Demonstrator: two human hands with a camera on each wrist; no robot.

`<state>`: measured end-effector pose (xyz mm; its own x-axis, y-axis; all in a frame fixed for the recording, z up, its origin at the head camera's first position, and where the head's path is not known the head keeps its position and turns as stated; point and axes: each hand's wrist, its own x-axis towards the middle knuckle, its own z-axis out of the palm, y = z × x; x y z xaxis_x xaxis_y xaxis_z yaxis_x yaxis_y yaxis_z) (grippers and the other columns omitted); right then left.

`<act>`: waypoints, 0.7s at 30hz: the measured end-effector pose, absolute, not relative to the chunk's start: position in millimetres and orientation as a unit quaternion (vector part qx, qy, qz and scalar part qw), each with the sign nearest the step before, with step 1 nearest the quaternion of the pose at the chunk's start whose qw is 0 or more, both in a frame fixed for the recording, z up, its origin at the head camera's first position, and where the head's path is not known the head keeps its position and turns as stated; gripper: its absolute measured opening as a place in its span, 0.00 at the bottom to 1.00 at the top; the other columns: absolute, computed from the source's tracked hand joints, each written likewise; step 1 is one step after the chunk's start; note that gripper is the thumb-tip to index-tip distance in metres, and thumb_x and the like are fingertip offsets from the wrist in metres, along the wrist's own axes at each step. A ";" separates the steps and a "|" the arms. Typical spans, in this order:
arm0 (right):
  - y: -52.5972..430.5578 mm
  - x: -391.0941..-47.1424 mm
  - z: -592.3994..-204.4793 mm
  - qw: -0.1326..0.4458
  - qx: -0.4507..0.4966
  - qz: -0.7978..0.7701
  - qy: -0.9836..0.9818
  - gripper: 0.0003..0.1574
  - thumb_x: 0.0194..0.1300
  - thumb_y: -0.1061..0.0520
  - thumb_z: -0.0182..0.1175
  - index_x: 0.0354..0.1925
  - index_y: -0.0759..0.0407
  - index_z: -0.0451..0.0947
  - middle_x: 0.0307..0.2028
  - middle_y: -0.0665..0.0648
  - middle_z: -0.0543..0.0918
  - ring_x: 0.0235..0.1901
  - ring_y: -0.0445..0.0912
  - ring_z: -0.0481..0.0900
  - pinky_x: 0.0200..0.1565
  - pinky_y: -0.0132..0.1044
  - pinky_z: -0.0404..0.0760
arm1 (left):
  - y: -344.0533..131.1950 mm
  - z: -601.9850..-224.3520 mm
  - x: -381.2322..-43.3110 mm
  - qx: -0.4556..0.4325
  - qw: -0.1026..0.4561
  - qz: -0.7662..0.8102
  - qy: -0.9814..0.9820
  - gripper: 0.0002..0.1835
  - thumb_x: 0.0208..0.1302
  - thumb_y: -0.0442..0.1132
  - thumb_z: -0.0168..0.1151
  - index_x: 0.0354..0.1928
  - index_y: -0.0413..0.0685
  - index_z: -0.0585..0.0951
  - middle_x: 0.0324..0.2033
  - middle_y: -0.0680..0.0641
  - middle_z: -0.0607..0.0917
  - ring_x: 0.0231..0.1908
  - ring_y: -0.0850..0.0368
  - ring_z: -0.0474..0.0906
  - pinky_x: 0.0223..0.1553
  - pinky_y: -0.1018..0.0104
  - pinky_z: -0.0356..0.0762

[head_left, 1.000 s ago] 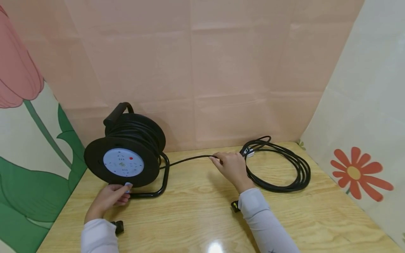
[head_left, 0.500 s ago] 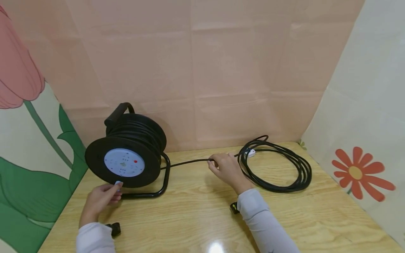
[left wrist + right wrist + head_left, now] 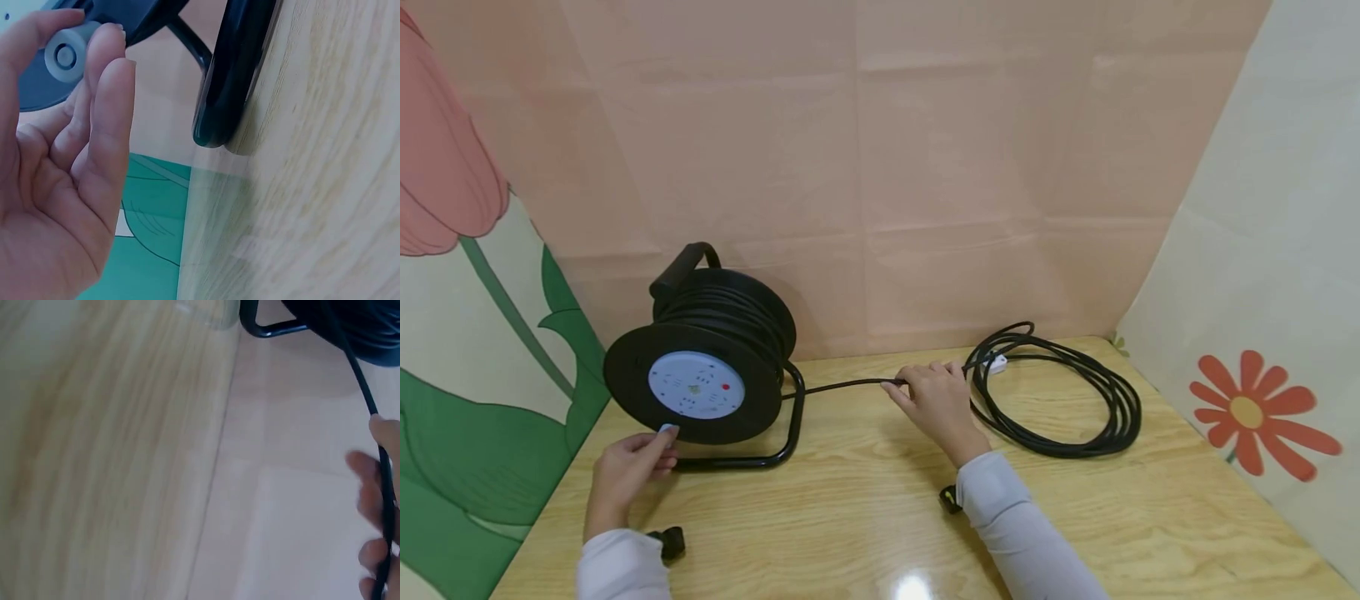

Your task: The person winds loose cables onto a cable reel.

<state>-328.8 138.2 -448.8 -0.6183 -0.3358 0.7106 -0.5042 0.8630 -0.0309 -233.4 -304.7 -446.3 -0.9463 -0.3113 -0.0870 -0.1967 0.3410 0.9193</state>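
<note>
A black cable reel point(image 3: 762, 396) stands on its tubular frame at left, its pale round socket panel point(image 3: 696, 385) facing front. At the panel side's lower edge, my left hand point(image 3: 625, 475) pinches the small grey crank knob point(image 3: 65, 55) between thumb and fingers. Black cable point(image 3: 842, 384) runs from the reel to my right hand point(image 3: 934, 406), which holds it between thumb and fingers. In the right wrist view the cable lies along the fingers point(image 3: 370, 503), partly cut off by the frame edge. Beyond that hand lies a loose coil of cable point(image 3: 1108, 417).
A white plug-like piece point(image 3: 996, 364) lies at the coil's left side. Everything rests on a light wooden table point(image 3: 850, 517). A pink sheet point(image 3: 955, 167) hangs behind, with flower-printed panels point(image 3: 1247, 267) at both sides. The reel's frame bar point(image 3: 219, 112) sits close to my left hand.
My left hand and the knob have swung left and slightly up, and the panel's red dot has turned clockwise. My right hand has shifted slightly left and down with the cable.
</note>
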 end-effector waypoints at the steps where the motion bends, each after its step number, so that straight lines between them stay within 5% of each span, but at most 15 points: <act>1: 138.1 -328.4 -448.8 0.373 0.220 0.112 -0.894 0.21 0.63 0.34 0.66 0.31 0.48 0.84 0.16 0.43 0.74 0.25 0.47 0.70 0.40 0.48 0.68 | -304.6 -446.0 -233.4 0.158 0.057 -0.554 -0.816 0.35 0.68 0.58 0.63 0.52 0.26 0.79 0.31 0.49 0.87 0.29 0.64 0.83 0.34 0.70 0.84; 5: 137.8 -327.4 -447.6 0.367 0.185 0.109 -0.905 0.26 0.59 0.29 0.66 0.27 0.48 0.83 0.20 0.45 0.79 0.29 0.50 0.71 0.46 0.52 0.68 | -303.7 -445.2 -233.3 0.172 0.085 -0.558 -0.807 0.32 0.68 0.56 0.64 0.49 0.27 0.81 0.30 0.49 0.87 0.28 0.64 0.83 0.34 0.69 0.85; 13: 133.2 -327.5 -447.0 0.310 0.250 0.100 -0.912 0.19 0.68 0.36 0.61 0.36 0.49 0.83 0.35 0.47 0.85 0.36 0.48 0.75 0.52 0.51 0.68 | -301.7 -442.4 -231.6 0.227 0.149 -0.596 -0.755 0.28 0.65 0.55 0.67 0.47 0.31 0.82 0.25 0.55 0.85 0.26 0.63 0.83 0.33 0.70 0.84; 21: 123.4 -320.6 -446.6 0.290 0.271 0.089 -0.913 0.14 0.73 0.44 0.58 0.42 0.49 0.84 0.27 0.45 0.77 0.31 0.46 0.72 0.44 0.46 0.68 | -300.8 -434.1 -229.8 0.223 0.181 -0.683 -0.672 0.25 0.63 0.53 0.71 0.41 0.33 0.82 0.25 0.54 0.86 0.27 0.64 0.84 0.33 0.70 0.84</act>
<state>-320.6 123.4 -446.6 -0.6848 -0.4440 0.5779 -0.5475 0.8368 -0.0059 -229.8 -300.8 -434.1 -0.8348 -0.5471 -0.0618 -0.0530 -0.0320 0.9981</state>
